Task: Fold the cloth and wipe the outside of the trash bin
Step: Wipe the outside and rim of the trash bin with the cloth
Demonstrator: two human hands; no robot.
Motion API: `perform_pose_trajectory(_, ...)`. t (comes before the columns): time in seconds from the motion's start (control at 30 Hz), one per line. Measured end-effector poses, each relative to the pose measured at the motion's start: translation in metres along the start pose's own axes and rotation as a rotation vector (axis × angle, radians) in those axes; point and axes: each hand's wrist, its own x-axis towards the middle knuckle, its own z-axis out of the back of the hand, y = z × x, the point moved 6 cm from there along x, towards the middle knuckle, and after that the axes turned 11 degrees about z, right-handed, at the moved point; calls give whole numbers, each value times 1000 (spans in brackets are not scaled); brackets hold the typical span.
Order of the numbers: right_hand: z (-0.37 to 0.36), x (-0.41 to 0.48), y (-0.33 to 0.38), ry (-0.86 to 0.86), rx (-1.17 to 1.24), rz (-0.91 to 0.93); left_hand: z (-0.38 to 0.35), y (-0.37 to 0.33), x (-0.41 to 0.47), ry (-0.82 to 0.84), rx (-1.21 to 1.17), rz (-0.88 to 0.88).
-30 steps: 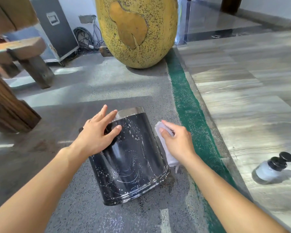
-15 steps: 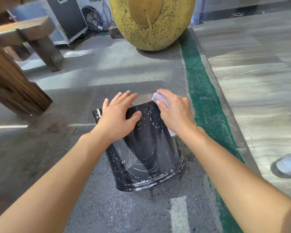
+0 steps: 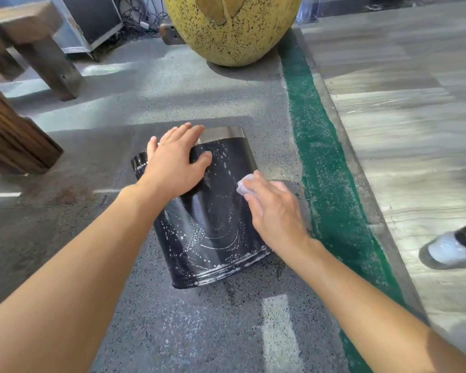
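Observation:
A black trash bin (image 3: pixel 213 227) with a silver rim lies tilted on the grey floor, its side flecked with white foam and swirl marks. My left hand (image 3: pixel 172 165) rests flat on the bin's upper left side, fingers spread, holding nothing. My right hand (image 3: pixel 275 211) presses a small folded white cloth (image 3: pixel 244 185) against the bin's right side; only a corner of the cloth shows beyond the fingers.
A large yellow speckled vase (image 3: pixel 232 25) stands behind the bin. Wooden bench legs (image 3: pixel 16 141) are at the left. A green strip (image 3: pixel 323 157) runs along the right, and a pump bottle (image 3: pixel 455 249) lies on the pale floor beyond it.
My right hand slid the cloth from the bin's rim down along its right side. The left hand stayed on the upper side. The view shifted slightly.

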Motion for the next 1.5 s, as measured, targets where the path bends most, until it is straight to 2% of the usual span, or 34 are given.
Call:
perform_pose_trajectory(0.13, -14, -31, -2, 76, -14, -3, -1, 4, 7, -10, 14, 9)
perform_pose_trajectory(0.43, -10, -76, 11, 210, -36, 171, 5, 0, 9, 10, 29, -1)
perform_pose_trajectory(0.7, -7, -118, 16, 383, -74, 166, 9, -17, -1, -2, 11, -68)
perform_pose_trajectory(0.83, 11, -92, 13, 267, -64, 160, 8, -15, -6, -22, 16, -67)
perform_pose_trajectory(0.93, 31, -42, 6, 102, -46, 117, 10, -10, -17, -47, 13, -66)
perform_pose_trajectory(1.03, 37, 9, 5, 8, -59, 47, 13, -9, -26, -58, 10, -88)
perform_pose_trajectory(1.27, 13, 60, 14, -27, -97, -7, 15, -10, -32, -47, -24, -91)
perform_pose_trajectory(1.5, -2, 48, 2, -89, 56, 99, 14, -11, -30, -19, -57, -91)
